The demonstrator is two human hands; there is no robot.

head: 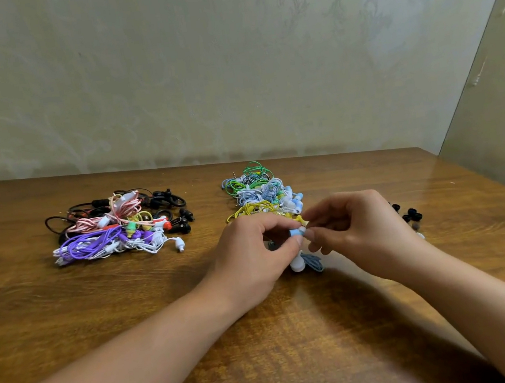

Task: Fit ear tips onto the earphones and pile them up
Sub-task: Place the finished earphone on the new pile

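Both hands meet mid-counter: left hand [252, 252] pinches the blue earbud [296, 232], lying crosswise, nozzle toward right hand [359, 228], whose fingertips pinch at its end.

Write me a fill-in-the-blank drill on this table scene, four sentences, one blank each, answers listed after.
1. The left hand and right hand together pinch a small ____-coloured earbud.
2. The purple cable lies in the pile on the person's ____ side.
3. The loose black ear tips lie on the table beside the ____ hand.
4. The green cable sits at the ____ end of the right pile.

Answers: blue; left; right; far
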